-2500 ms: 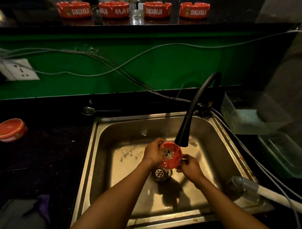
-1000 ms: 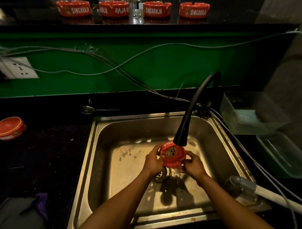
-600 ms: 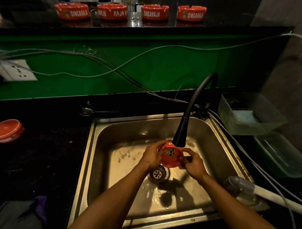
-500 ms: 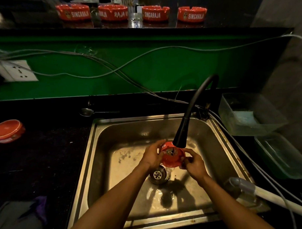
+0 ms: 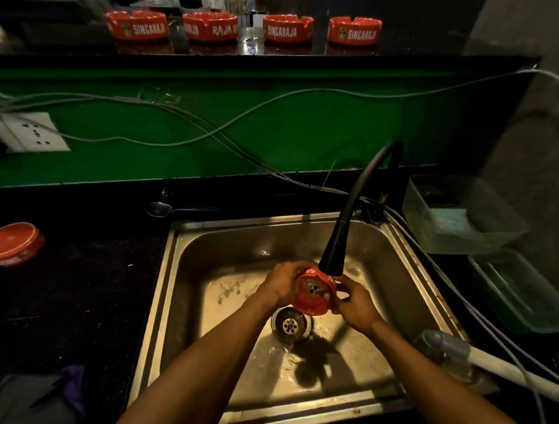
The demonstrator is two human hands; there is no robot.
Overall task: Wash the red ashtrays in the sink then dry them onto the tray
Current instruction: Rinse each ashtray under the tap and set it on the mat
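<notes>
Over the sink (image 5: 191,278), head view: both hands hold one red ashtray (image 5: 312,294) just under the black tap (image 5: 342,238) nozzle, above the drain (image 5: 290,325). Left hand (image 5: 282,283) grip: fingers curled round the ashtray's left rim. Right hand (image 5: 354,299) grip: fingers curled on the right side, thumb at the rim. Ashtray is tilted, bowl facing the camera, with a printed logo visible inside. It sits clear of the sink floor. Sink floor looks wet, with the shadow of hands and ashtray below the drain.

Back shelf (image 5: 76,58): four more red ashtrays in a row, well apart from the sink: far-left ashtray (image 5: 137,26), second ashtray (image 5: 210,25), third ashtray (image 5: 288,27), far-right ashtray (image 5: 354,30). White lettering on their sides.

Left of the sink on the dark surface (image 5: 69,298): a red bowl (image 5: 14,243) near the frame edge. Can't tell if it's an ashtray. Spoon (image 5: 180,209) lies on the surface behind the sink's left corner. Grey cloth (image 5: 31,407) at bottom left.

Right of the sink: clear tub (image 5: 462,215), with a second clear tray (image 5: 522,292) in front of it. White pipe (image 5: 499,372) crosses the sink's right front corner.

Green wall (image 5: 300,131) behind, cables (image 5: 205,132) draped across it, socket (image 5: 31,133) at left.
</notes>
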